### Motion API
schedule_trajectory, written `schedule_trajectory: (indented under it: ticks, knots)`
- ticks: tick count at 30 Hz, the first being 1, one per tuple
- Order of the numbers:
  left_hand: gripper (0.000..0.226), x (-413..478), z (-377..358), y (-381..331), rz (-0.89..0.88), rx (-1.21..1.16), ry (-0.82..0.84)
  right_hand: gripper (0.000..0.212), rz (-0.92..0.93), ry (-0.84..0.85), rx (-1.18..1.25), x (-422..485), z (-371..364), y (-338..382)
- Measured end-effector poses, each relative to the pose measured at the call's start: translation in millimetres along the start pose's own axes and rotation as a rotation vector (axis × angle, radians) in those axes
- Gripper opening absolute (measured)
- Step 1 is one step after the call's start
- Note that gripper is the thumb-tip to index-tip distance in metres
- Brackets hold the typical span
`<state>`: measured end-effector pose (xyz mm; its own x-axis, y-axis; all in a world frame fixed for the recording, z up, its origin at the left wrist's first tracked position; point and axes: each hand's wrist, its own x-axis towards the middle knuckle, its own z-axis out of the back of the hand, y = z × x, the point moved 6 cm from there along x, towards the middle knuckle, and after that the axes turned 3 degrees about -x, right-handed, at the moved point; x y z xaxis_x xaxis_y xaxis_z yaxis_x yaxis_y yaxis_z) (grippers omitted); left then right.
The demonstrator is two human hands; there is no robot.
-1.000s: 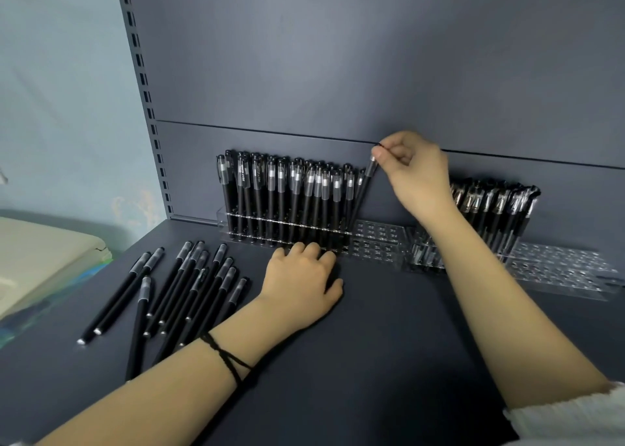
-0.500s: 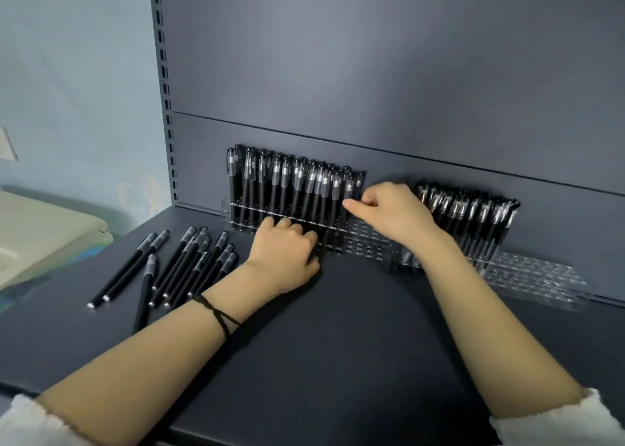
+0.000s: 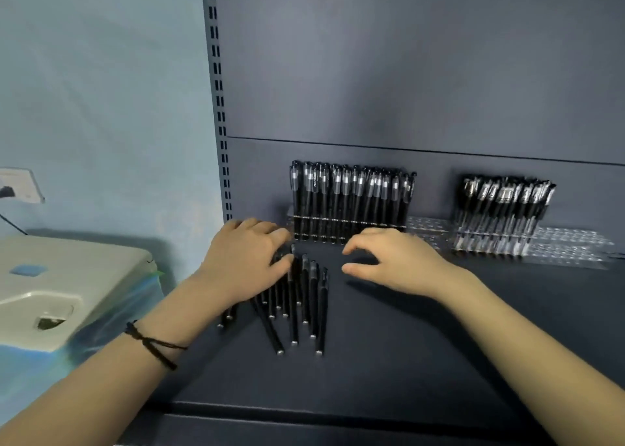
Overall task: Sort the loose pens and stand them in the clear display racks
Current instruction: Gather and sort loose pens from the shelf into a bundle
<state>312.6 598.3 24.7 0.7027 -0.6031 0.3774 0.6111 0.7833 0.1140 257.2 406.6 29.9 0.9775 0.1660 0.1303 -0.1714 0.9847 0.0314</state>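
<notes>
Several loose black pens (image 3: 304,303) lie fanned on the dark shelf, caps pointing to the back. My left hand (image 3: 247,259) lies over their cap ends, its fingers and thumb curled round some of them; motion blur hides the exact hold. To the right of the pens my right hand (image 3: 395,263) hovers just above the shelf, fingers loosely bent and holding nothing. Behind the hands the left clear rack (image 3: 426,225) holds a row of upright pens (image 3: 351,202), with bare holes at its right end. The right clear rack (image 3: 571,242) holds a leaning group of pens (image 3: 504,209).
A slotted metal upright (image 3: 220,107) bounds the shelf back panel on the left. Left of the shelf sits a beige plastic box (image 3: 67,276). The shelf's front edge (image 3: 304,408) runs close under my forearms. Bare shelf surface lies right of the loose pens.
My right hand let go of the pen it stood in the left rack and came down to the shelf. My left hand slid left onto the loose pens.
</notes>
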Motion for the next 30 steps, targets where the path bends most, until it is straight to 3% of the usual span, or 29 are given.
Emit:
schedule_trajectory:
  ticks: [4, 8, 14, 17, 19, 23, 27, 30]
  knots:
    - [0.064, -7.9, -1.2, 24.8, -0.019, -0.082, -0.008, 0.038, -0.237, -0.027, 0.109, 14.0, -11.8, 27.3]
    - [0.037, -3.8, -2.7, 21.8, -0.009, -0.232, -0.039, 0.047, -0.442, 0.158, 0.176, 18.7, -33.4, 35.1]
    - [0.033, 15.2, -4.2, 11.1, -0.037, -0.332, -0.081, 0.033, -0.489, 0.273, 0.398, 29.8, -36.9, 34.8]
    - [0.031, 27.9, -7.2, 12.2, 0.001, -0.376, -0.063, 0.042, -0.466, 0.285, 0.464, 37.7, -39.4, 29.0]
    - [0.028, 33.0, -9.1, 11.7, 0.038, -0.458, -0.079, 0.041, -0.454, 0.241, 0.567, 42.4, -34.8, 24.4]
    - [0.021, 28.8, -20.6, 12.4, 0.165, -0.900, -0.134, 0.023, -0.404, 0.072, 0.937, 53.7, -20.4, 24.7]
    - [0.026, 21.8, -30.6, 9.4, 0.145, -1.153, -0.129, 0.012, -0.341, -0.207, 1.443, 64.2, -6.9, 31.7]
    - [0.024, 16.2, -31.3, -0.1, 0.071, -1.234, -0.082, 0.009, -0.353, -0.285, 1.587, 65.3, -7.1, 34.9]
